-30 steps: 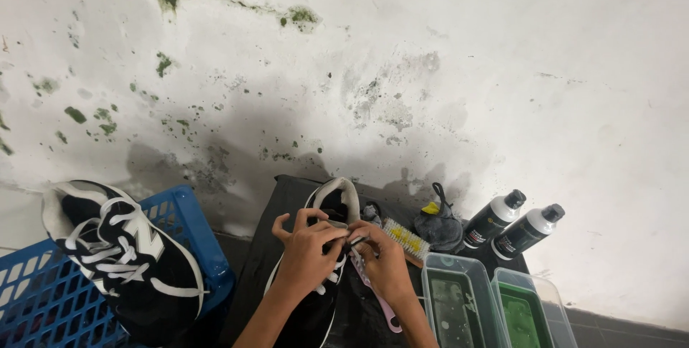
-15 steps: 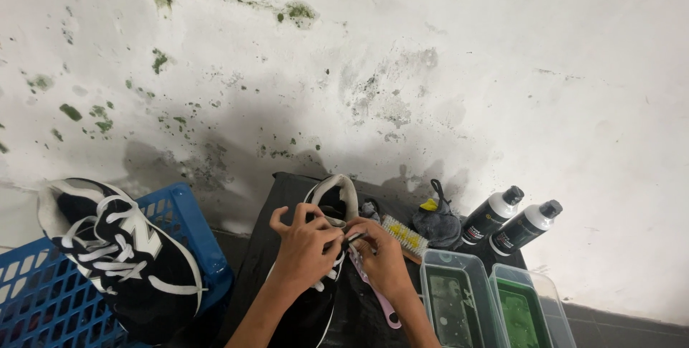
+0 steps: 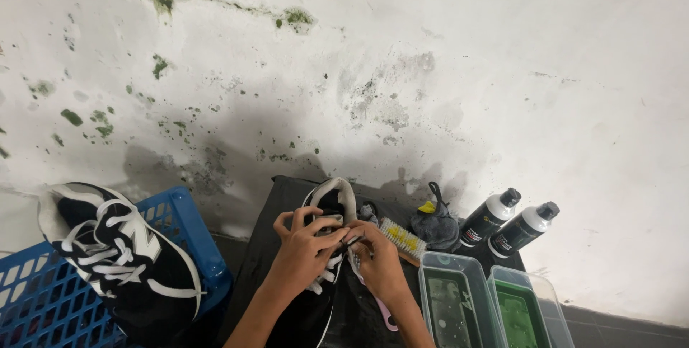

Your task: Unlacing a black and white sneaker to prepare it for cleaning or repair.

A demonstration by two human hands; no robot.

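Observation:
A black and white sneaker [image 3: 332, 201] lies on a dark mat [image 3: 276, 219] near the wall, heel end away from me. My left hand [image 3: 301, 251] rests on its top, fingers curled around the white laces and tongue. My right hand [image 3: 380, 262] pinches the laces just to the right of the shoe. Both hands meet over the lace area and hide most of it. A pink handle [image 3: 386, 316] sticks out below my right wrist.
A second black and white sneaker [image 3: 122, 262] lies on a blue plastic crate [image 3: 179, 219] at the left. A brush [image 3: 402, 239], a dark cloth [image 3: 434, 222], two black bottles [image 3: 502, 222] and two clear tubs [image 3: 459, 305] of greenish liquid stand at the right. A stained white wall rises behind.
My hands stay on the laces with small finger shifts; the view has drifted slightly, nothing else moved.

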